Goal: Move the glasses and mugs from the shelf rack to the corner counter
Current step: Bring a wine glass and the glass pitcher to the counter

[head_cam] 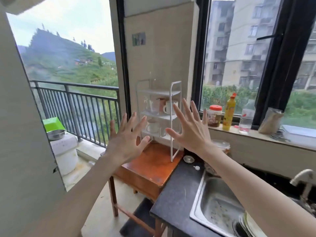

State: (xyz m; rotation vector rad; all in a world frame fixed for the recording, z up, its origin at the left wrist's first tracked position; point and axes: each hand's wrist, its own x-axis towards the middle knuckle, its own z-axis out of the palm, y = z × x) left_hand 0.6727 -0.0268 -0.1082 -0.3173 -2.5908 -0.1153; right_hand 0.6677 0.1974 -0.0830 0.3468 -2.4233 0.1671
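Observation:
A white three-tier shelf rack (175,93) stands on a small wooden table (153,166) against the wall. On its middle tier are a clear glass (152,105), a pinkish mug (161,103) and a white mug (168,107). The bottom tier holds another white mug (152,126) and a clear glass (163,130). A tall clear glass (152,82) stands on the top tier. My left hand (127,142) and my right hand (191,129) are raised in front of the rack, fingers spread, holding nothing. The dark counter (176,194) lies to the right of the table.
A steel sink (217,206) with dishes sits in the dark counter. On the window sill stand a red-lidded jar (214,115), a yellow bottle (229,113) and a clear bottle (246,117). A small metal lid (188,159) lies by the rack's foot. A railing (77,103) lines the balcony on the left.

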